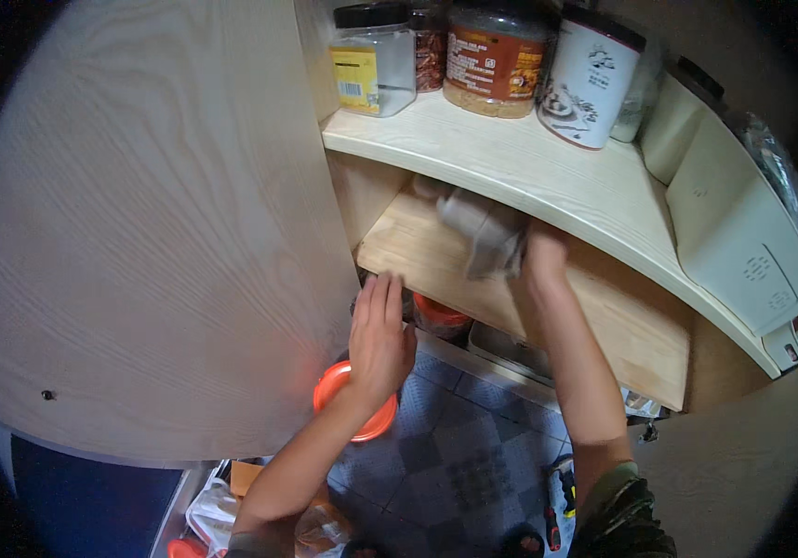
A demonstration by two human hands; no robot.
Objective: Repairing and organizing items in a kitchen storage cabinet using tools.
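Observation:
My right hand (pixel 545 253) reaches under the upper shelf and is closed on a greyish cloth (pixel 485 231). The cloth is blurred and lies against the wooden board (pixel 618 325) of the lower shelf; part of my fingers is hidden behind it. My left hand (pixel 382 337) has its fingers stretched out, with the tips at the front left edge of that board. It holds nothing. Below it is an orange-red round tub or lid (pixel 376 426), partly covered by my wrist.
Jars (pixel 497 70) and a white canister (pixel 590 79) stand on the upper shelf (pixel 483 163), beside a cream plastic box (pixel 738 214). A wooden cabinet door (pixel 157 232) fills the left. Containers sit beneath the board. A red-handled tool (pixel 552 525) lies on the tiled floor (pixel 445 456).

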